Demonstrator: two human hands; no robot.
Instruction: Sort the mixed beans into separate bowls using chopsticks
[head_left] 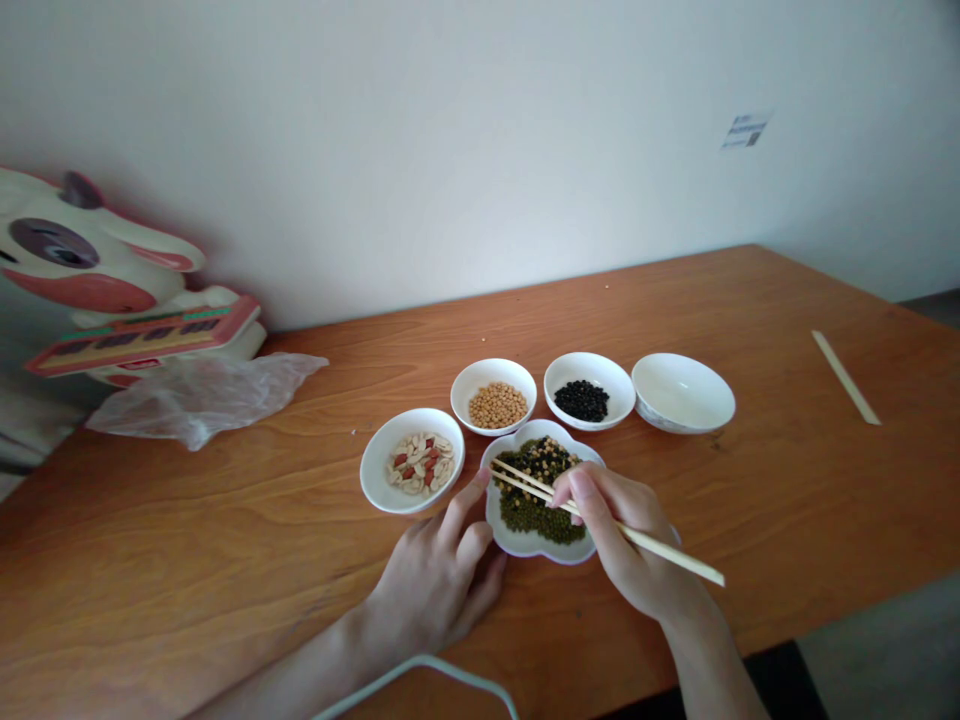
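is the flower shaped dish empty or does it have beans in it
Not empty: green beans, with yellow beans scattered over part of them, lie inside the dish's pale rim.

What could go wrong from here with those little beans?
The small beans might slip from the thin tips of the chopsticks in the right hand and scatter on the table. The left hand is at the rim of the flower-shaped dish; too hard a push could tilt or slide it. The bowl of black beans stands close behind, so it might get jostled.
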